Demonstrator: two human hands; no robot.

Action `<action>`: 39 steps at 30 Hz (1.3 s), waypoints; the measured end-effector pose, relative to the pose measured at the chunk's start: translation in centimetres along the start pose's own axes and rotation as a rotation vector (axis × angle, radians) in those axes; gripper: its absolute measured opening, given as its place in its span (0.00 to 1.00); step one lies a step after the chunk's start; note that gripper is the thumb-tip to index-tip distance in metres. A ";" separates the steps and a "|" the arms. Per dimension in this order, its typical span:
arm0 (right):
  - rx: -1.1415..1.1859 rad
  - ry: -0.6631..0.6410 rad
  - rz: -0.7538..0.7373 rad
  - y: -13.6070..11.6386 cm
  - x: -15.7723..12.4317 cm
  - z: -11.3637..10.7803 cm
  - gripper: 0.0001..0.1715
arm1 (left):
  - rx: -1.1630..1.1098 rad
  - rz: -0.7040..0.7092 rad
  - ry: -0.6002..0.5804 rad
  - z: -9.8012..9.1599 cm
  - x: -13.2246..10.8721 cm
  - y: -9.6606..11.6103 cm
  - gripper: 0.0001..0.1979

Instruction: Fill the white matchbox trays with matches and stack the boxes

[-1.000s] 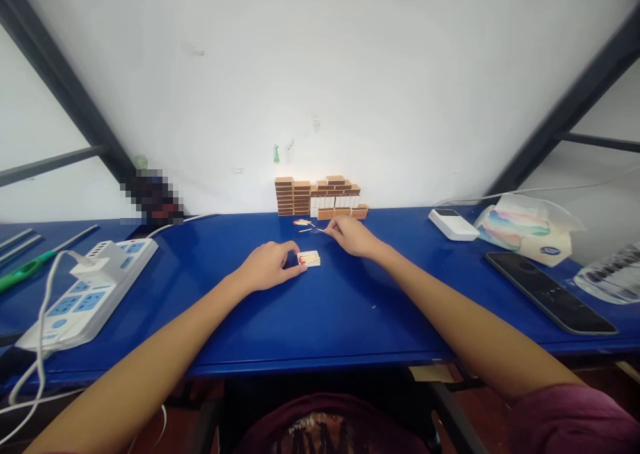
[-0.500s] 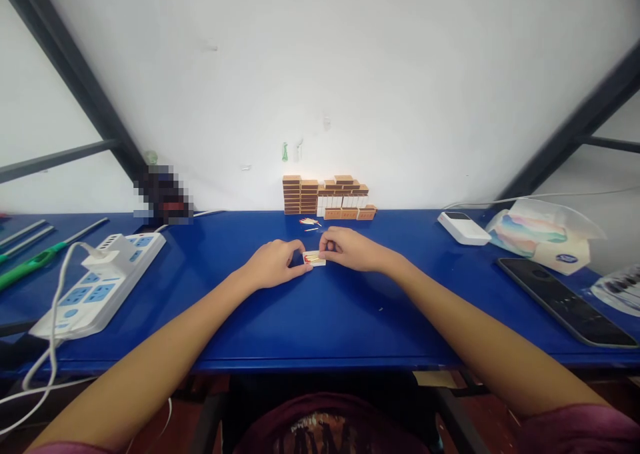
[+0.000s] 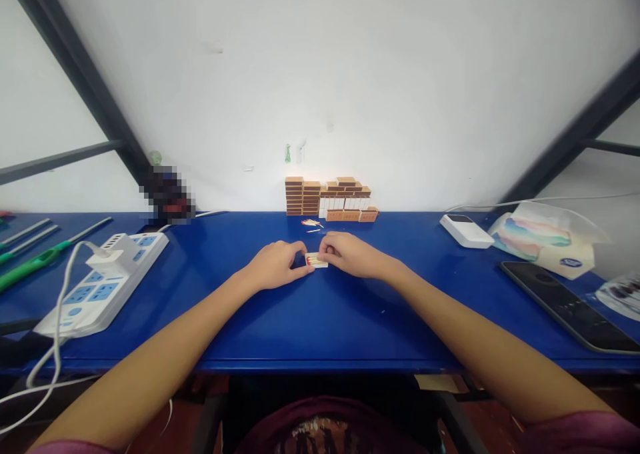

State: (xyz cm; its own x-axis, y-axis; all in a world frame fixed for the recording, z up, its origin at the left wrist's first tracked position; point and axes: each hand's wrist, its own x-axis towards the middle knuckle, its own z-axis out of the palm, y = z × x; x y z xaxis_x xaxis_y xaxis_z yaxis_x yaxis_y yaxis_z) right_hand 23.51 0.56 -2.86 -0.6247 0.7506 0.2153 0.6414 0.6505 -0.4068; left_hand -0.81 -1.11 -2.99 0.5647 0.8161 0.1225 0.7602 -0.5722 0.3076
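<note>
A small white matchbox tray (image 3: 323,265) with several red-headed matches (image 3: 313,261) in it is between my hands at the middle of the blue table. My left hand (image 3: 274,265) grips the tray's left end, thumb in front and bent fingers behind. The fingers of my right hand (image 3: 356,254) are pinched together over the tray's right part, at the matches; what lies between those fingertips is hidden. Just behind the tray lies a loose pile of matches (image 3: 312,223), with a single match (image 3: 313,231) in front of it.
Stacked matchboxes (image 3: 302,201) and several white trays (image 3: 345,203) stand against the wall. On the left are a power strip (image 3: 107,294) with cables and green-handled tools (image 3: 37,261). A white device (image 3: 465,231), a tissue pack (image 3: 540,237) and a phone (image 3: 565,304) lie right.
The matches in the tray look more evenly lined up. Both hands keep nearly the same place around the tray, and the whole view has shifted slightly.
</note>
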 end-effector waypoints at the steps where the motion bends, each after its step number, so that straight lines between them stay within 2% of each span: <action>1: 0.002 0.003 0.002 0.1 0.1 0.0 0.06 | 0.000 0.002 0.002 0.0 0.0 0.0 0.21; 4: 0.018 0.032 0.014 1.0 1.0 -0.2 0.04 | 0.001 -0.005 -0.004 -0.1 0.0 0.1 0.20; 7: 0.076 0.047 0.041 2.4 3.2 -0.6 0.04 | -0.004 -0.010 -0.008 0.0 0.0 0.1 0.19; 9: 0.123 0.000 0.050 3.3 4.8 -0.9 0.06 | -0.020 -0.009 0.006 0.1 0.0 0.0 0.16; 12: 0.228 -0.159 0.040 4.0 6.1 -1.3 0.10 | -0.047 -0.025 0.019 0.3 0.1 -0.2 0.15; 15: 0.263 -0.196 0.059 4.1 5.5 -1.9 0.17 | -0.043 -0.040 0.012 0.2 0.1 -0.3 0.16; 18: 0.310 -0.283 0.120 3.4 3.8 -2.7 0.19 | -0.006 -0.039 0.010 0.1 0.1 0.0 0.17; 23: 0.432 -0.447 0.257 1.6 1.8 -3.7 0.23 | -0.012 -0.029 0.020 0.3 0.0 0.5 0.27; 26: 0.473 -0.402 0.242 1.6 1.7 -3.7 0.22 | -0.033 -0.038 0.041 0.4 0.0 0.5 0.25; 29: 0.388 -0.207 0.207 2.8 2.7 -3.3 0.20 | -0.053 -0.053 0.044 0.5 0.1 0.3 0.21; 32: 0.190 -0.002 0.155 4.2 4.6 -3.0 0.18 | -0.067 -0.046 0.036 0.4 0.2 0.2 0.21; 34: 0.096 -0.028 0.142 4.6 6.1 -2.9 0.24 | -0.062 -0.039 0.035 0.3 0.1 0.3 0.21; 37: 0.011 -0.170 0.171 4.5 8.2 -2.9 0.36 | -0.050 -0.046 0.031 0.4 0.1 0.2 0.21; 39: -0.043 -0.201 0.186 4.1 9.2 -2.8 0.36 | -0.035 -0.040 0.030 0.5 0.1 0.2 0.21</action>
State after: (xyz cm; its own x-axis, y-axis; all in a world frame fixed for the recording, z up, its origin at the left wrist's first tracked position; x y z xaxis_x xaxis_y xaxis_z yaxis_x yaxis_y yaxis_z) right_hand 21.64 10.53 -0.05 -0.5675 0.8223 -0.0422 0.7691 0.5111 -0.3837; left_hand -0.49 -1.19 -3.36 0.5242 0.8404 0.1377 0.7697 -0.5367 0.3457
